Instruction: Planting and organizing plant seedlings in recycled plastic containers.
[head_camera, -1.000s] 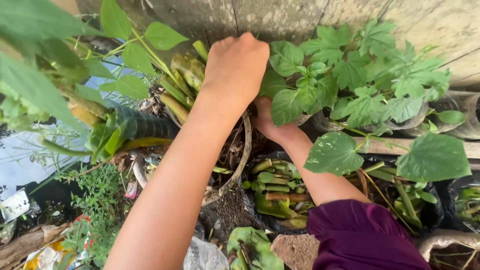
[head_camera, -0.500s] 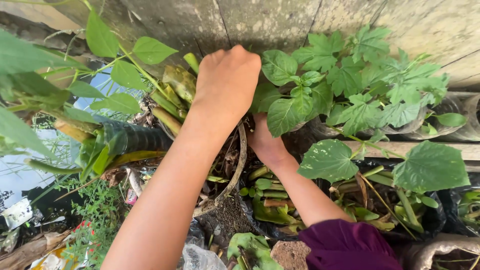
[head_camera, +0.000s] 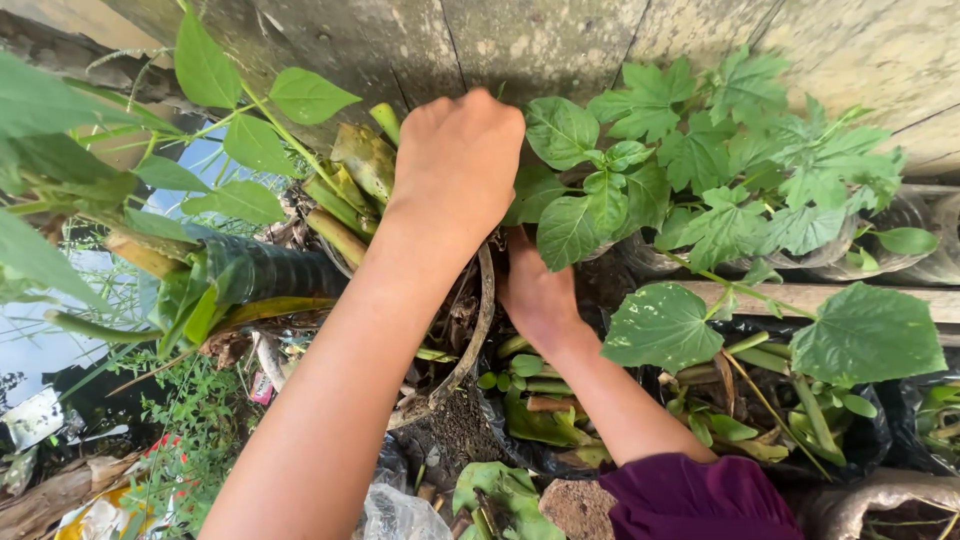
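My left hand (head_camera: 458, 165) reaches over a round pot (head_camera: 487, 300) against the concrete wall, its back towards me and its fingers curled down out of sight among cut green stems (head_camera: 345, 190). What the fingers hold is hidden. My right hand (head_camera: 535, 295) lies lower, just right of the pot's rim, with its fingers tucked under the broad leaves of a green vine (head_camera: 700, 170). The right arm wears a purple sleeve (head_camera: 700, 495).
A black bag (head_camera: 545, 395) of chopped stems sits below my right hand, with more bagged plants (head_camera: 900, 225) along the wall (head_camera: 560, 40). A wooden plank (head_camera: 850, 297) runs at the right. Water and litter (head_camera: 30, 415) lie at the left, a stone (head_camera: 580, 508) at the bottom.
The view has shifted slightly, so both hands sit a little lower in it. My right hand has pushed a bit deeper under the leaves; my left hand stays curled over the pot.
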